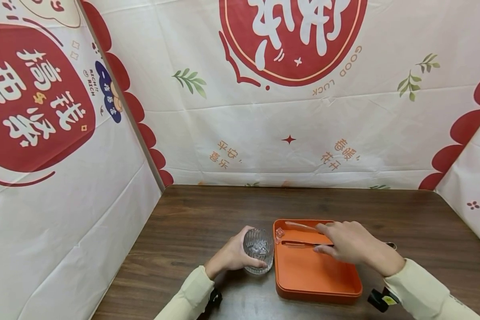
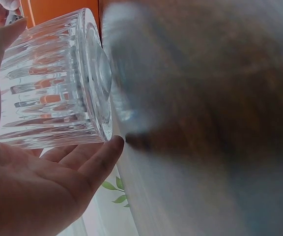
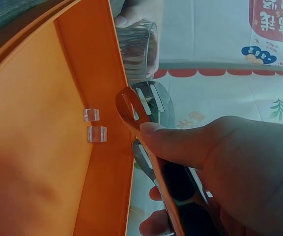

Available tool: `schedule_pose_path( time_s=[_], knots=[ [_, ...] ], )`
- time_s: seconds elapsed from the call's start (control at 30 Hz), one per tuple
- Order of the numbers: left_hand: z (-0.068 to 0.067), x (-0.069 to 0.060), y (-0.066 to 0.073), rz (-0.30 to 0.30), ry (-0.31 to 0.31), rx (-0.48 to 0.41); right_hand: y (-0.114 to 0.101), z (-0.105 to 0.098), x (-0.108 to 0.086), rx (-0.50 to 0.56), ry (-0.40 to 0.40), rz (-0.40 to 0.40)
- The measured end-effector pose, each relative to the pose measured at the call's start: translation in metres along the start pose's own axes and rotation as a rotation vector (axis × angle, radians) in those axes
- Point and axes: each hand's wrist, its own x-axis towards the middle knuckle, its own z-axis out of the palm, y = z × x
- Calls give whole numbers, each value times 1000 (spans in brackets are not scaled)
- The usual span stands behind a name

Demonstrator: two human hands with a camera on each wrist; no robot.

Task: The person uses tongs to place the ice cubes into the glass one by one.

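Note:
A ribbed clear glass (image 1: 258, 249) stands at the left side of a shallow orange tray (image 1: 316, 271). My left hand (image 1: 235, 252) holds it, thumb on the near side and fingers round the far side; whether anything lies inside is unclear. My right hand (image 1: 350, 242) grips metal tongs (image 1: 300, 244) with slotted ends. The tongs' arms are spread apart over the tray's far part, with nothing between them. Two small clear cubes (image 3: 97, 133) lie in the tray against its left wall, just beyond the tong tips.
Both things are on a dark wood-grain table (image 1: 184, 222). A printed white cloth (image 1: 288, 115) hangs behind, and another cloth (image 1: 76, 213) closes off the left side. The tray's raised rim (image 1: 278, 275) separates its inside from the glass.

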Motion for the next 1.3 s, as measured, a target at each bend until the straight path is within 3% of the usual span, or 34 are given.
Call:
schedule_pose_path(
  time_s=[0.53, 1.3],
  knots=[
    [-1, -1, -1, -8, -3, -9, 0, 8, 10, 11, -69, -6],
    [0, 0, 0, 4, 3, -20, -1, 25, 26, -2, -67, -75]
  ],
)
